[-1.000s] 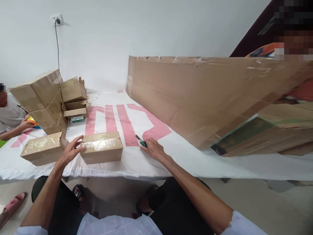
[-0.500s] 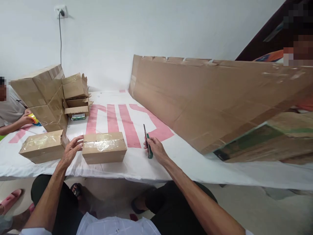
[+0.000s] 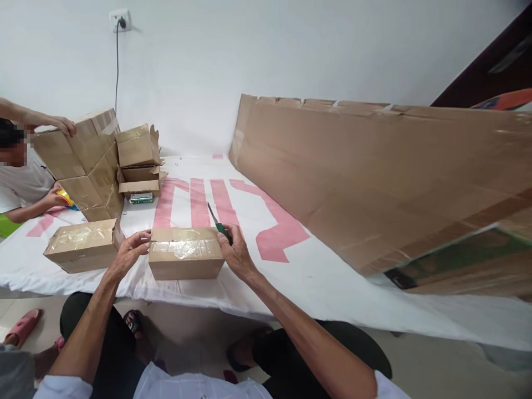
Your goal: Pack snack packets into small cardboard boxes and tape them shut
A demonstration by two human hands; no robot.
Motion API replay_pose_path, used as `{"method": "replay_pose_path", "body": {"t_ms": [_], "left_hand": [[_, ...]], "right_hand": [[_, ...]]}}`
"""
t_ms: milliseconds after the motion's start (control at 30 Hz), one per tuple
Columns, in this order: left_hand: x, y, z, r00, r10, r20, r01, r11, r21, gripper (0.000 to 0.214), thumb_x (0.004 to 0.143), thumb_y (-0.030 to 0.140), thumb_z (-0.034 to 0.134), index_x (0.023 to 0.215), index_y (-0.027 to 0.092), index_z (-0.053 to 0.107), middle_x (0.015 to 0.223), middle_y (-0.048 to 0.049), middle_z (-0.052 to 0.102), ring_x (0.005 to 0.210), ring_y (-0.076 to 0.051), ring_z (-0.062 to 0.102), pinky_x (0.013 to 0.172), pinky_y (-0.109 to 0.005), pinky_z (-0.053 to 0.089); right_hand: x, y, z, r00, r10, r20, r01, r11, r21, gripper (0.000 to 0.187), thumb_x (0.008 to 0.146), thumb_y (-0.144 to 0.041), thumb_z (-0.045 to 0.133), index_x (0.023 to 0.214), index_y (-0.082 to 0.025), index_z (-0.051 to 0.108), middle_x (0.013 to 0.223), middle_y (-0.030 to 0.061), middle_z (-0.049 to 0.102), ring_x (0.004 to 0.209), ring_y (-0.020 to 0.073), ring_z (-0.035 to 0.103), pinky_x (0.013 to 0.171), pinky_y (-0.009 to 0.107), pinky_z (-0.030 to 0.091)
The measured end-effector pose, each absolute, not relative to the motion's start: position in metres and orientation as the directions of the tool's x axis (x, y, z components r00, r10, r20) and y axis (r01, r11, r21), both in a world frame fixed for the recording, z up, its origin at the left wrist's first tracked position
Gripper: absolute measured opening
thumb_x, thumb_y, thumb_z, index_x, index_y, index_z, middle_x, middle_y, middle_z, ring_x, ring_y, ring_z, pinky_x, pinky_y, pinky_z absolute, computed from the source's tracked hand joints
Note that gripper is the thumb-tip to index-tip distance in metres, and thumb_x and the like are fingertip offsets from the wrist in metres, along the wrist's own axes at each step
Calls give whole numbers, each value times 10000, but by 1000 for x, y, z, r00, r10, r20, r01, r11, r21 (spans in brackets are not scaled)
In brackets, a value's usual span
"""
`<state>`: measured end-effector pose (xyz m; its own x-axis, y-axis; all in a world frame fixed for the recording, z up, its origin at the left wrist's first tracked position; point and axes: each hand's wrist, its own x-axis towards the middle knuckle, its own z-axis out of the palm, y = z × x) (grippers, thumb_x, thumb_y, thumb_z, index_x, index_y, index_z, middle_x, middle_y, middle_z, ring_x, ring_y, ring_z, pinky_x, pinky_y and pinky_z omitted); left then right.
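White table (image 3: 316,277): near its front edge, a taped box (image 3: 185,259) is steadied by left hand (image 3: 128,252) fingers spread; green-handled knife (image 3: 220,224) is gripped in right hand (image 3: 236,253).

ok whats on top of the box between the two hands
Shiny clear tape lies across the box top. The right hand holds a green-handled cutter at its far right corner. The flaps are shut, so the inside is hidden.

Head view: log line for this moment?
left hand: touching left end of tape-wrapped brown cardboard box | right hand: holds green-handled knife at box's right end
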<state>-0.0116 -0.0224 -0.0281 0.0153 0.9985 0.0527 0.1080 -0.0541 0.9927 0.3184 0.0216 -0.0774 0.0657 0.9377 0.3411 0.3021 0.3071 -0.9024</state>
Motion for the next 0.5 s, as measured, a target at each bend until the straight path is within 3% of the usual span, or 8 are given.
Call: {"method": "replay_pose_path", "body": {"t_ms": [333, 500], "left_hand": [[-3, -25, -27, 18, 997, 79, 172, -81, 982, 268, 717, 425, 858, 837, 198, 782, 1573, -118, 629, 1436, -399, 567, 1146, -463, 468], [0, -29, -23, -9, 998, 68, 195, -65, 979, 265, 755, 442, 796, 861, 199, 787, 1569, -123, 628, 1406, -390, 585, 1117, -457, 486]], "right_hand": [[323, 28, -58, -52, 902, 429, 535, 388, -751, 405, 990, -514, 491, 1263, -237, 602, 1121, 116, 768, 941, 305, 729, 794, 403, 544], [333, 28, -23, -379, 819, 432, 602, 572, -557, 319, 975, -420, 583, 1218, -238, 679, 1159, 113, 774, 1014, 301, 732, 855, 397, 549]]}}
